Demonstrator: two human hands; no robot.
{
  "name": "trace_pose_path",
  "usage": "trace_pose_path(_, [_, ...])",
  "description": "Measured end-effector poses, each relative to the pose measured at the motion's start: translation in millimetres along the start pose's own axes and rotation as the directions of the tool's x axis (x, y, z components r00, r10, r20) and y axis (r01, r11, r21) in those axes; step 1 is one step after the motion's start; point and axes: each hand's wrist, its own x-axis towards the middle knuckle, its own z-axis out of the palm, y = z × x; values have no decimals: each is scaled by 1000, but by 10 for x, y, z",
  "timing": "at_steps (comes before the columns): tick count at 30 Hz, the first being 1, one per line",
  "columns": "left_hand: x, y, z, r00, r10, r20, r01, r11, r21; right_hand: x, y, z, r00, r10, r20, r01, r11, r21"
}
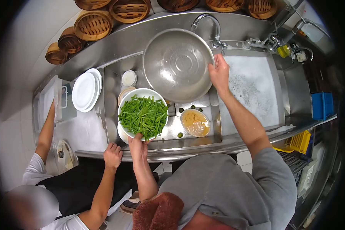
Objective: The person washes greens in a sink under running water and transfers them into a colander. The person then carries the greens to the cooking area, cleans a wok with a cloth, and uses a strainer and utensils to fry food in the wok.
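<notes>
1. Middle sink basin (168, 134): both bowls are over it.
2. Metal bowl (176, 65): at the basin's back edge, bearing no visible greens; right hand (219, 73) grips its right rim.
3. White bowl (140, 92): towards the front-left corner, left hand (137, 145) gripping its front rim.
4. Greens (142, 117): apparently already cut, heaped inside the white bowl, slender, bright.

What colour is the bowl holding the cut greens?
The bowl is white; the head view shows it best.

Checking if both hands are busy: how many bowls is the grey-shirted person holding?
2: a metal bowl in the right hand, and a white bowl of greens in the left hand. Any nested beneath would be hidden.
</notes>
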Motion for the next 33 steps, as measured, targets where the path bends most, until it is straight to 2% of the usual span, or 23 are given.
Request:
trace_pose_path(2, [53, 30, 49, 997, 78, -1, -78, 996, 41, -154, 371, 2, 1000, -5, 2, 5, 999, 33])
trace_pose_path(5, [384, 162, 431, 951, 305, 58, -310, 935, 169, -258, 597, -9, 951, 308, 16, -307, 937, 169])
trace_pose_path(6, [480, 195, 537, 917, 381, 117, -398, 876, 271, -337, 595, -40, 949, 316, 16, -314, 934, 170])
trace_pose_path(7, [569, 238, 623, 875, 448, 185, -484, 797, 361, -434, 590, -65, 901, 430, 60, -432, 876, 212])
trace_pose_path(8, [719, 275, 697, 642, 642, 418, -747, 404, 528, -502, 586, -80, 841, 530, 106, -539, 805, 248])
trace_pose_path(10, [629, 393, 1075, 528, 634, 566, -804, 157, 574, -652, 620, -68, 847, 520, 107, -528, 803, 277])
trace_pose_path(12, [735, 291, 1252, 363, 623, 692, -840, -103, 533, -729, 613, -72, 852, 516, 87, -515, 800, 309])
trace_pose_path(14, [806, 220, 1373, 445, 487, 751, -806, -148, 573, -758, 538, -57, 872, 485, 64, -479, 819, 316])
trace_pose_path(16, [822, 206, 1463, 400, 429, 810, -800, -268, 537, -762, 525, -41, 871, 491, 35, -472, 812, 343])
trace_pose_path(17, [830, 215, 1489, 392, 415, 821, -808, -272, 523, -774, 580, -21, 886, 461, 49, -447, 821, 354])
trace_pose_path(19, [830, 291, 1587, 318, 354, 880, -806, -388, 447, -770, 592, -59, 903, 425, 67, -419, 835, 356])
trace_pose_path(20, [831, 344, 1636, 309, 344, 887, -812, -390, 434, -764, 597, -81, 902, 428, 53, -417, 834, 360])
trace_pose_path(22, [784, 468, 1741, 184, 310, 933, -819, -477, 320, -756, 597, -127, 901, 432, 30, -410, 829, 380])
trace_pose_path(23, [725, 521, 1787, 201, 316, 927, -824, -457, 334, -761, 584, -154, 902, 432, 19, -406, 830, 382])
trace_pose_path(29, [731, 679, 1988, 152, 415, 897, -833, -435, 343, -723, 564, -178, 881, 471, 33, -441, 796, 415])
trace_pose_path(31, [713, 743, 1989, 161, 442, 883, -817, -442, 370, -757, 664, -141, 862, 507, 9, -480, 809, 340])
trace_pose_path(33, [721, 785, 2002, 109, 535, 838, -818, -431, 382, -807, 773, -59, 863, 505, -8, -465, 800, 381])
